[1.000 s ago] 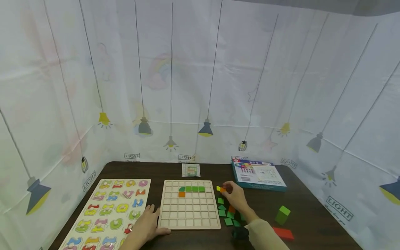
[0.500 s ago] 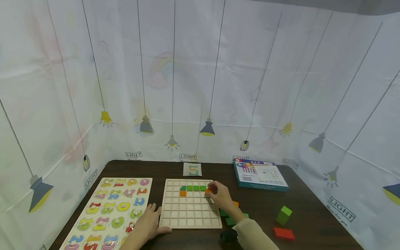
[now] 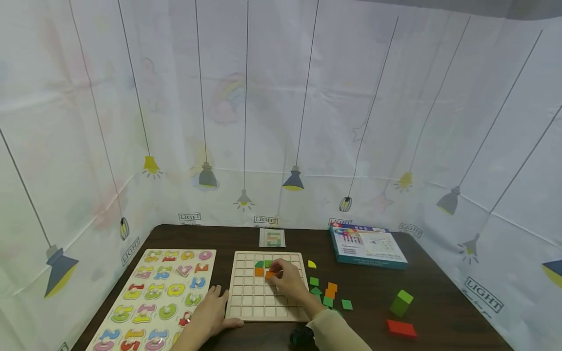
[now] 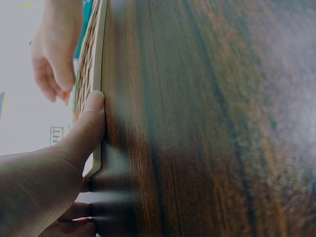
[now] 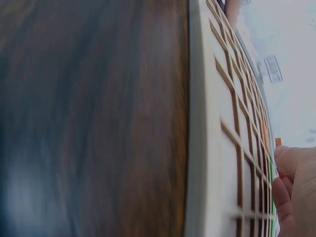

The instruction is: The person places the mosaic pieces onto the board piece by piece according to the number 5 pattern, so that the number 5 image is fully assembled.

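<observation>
A square wooden grid board (image 3: 247, 298) lies on the dark table. My left hand (image 3: 210, 308) rests at its near left corner, thumb against the front edge and fingers along the left side. Over the board's upper part, my right hand (image 3: 291, 283) pinches an orange square tile (image 3: 269, 275) between thumb and fingertips; the tile's edge also shows in the right wrist view. Just left of it sits another orange tile (image 3: 259, 272), below a rounded green tile (image 3: 259, 263). A green square tile (image 3: 268, 263) shows beside that one, and my right hand hides the rest of the row.
Right of the board lie a yellow rounded tile (image 3: 311, 264), several green tiles (image 3: 328, 302) and orange tiles (image 3: 332, 286). Farther right are a green block (image 3: 401, 303) and a red block (image 3: 401, 328). A box (image 3: 371, 246), pattern card (image 3: 272, 238) and number puzzle (image 3: 149, 273) surround the board.
My right hand has moved left from the loose tiles to the board's upper middle, carrying the orange tile. The yellow tile shows by itself beside the board. My left hand stays at the corner.
</observation>
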{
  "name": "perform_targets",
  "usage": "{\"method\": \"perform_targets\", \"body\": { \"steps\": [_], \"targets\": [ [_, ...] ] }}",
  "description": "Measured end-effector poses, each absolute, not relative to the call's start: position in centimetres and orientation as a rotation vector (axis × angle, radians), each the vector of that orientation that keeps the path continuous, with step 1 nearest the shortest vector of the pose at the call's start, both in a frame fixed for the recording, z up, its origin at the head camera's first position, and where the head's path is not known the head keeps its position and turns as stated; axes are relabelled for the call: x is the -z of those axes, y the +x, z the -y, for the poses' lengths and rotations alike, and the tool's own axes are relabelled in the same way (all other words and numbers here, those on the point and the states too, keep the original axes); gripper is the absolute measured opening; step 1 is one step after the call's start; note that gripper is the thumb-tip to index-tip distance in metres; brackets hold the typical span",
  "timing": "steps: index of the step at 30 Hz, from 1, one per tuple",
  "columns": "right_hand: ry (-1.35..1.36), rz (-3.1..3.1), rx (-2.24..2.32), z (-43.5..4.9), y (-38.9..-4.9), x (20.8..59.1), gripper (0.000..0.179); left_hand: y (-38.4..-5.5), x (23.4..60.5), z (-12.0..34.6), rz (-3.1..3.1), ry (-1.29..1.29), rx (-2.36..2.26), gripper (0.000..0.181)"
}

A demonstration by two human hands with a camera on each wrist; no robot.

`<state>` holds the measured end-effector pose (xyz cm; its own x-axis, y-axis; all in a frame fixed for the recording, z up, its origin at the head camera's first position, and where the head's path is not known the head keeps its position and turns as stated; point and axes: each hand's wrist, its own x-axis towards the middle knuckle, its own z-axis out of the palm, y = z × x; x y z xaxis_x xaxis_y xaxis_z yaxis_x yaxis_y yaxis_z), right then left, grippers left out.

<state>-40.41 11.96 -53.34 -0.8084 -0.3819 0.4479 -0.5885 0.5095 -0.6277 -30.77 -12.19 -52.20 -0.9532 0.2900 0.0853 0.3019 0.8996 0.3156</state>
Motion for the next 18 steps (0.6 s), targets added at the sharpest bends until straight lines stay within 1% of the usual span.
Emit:
{"method": "perform_targets", "body": {
  "steps": [7, 18],
  "targets": [
    [0.845, 2.53, -1.199, -10.2, -40.3, 53.9, 0.027, -30.7, 52.2, 12.1, 3.006, -0.477, 0.542, 0.092],
    [0.82, 2.581, -1.162, -9.4, -40.1, 54.2, 0.024, -30.6, 52.2, 12.2, 2.996, -0.492, 0.545, 0.091]
  ]
}}
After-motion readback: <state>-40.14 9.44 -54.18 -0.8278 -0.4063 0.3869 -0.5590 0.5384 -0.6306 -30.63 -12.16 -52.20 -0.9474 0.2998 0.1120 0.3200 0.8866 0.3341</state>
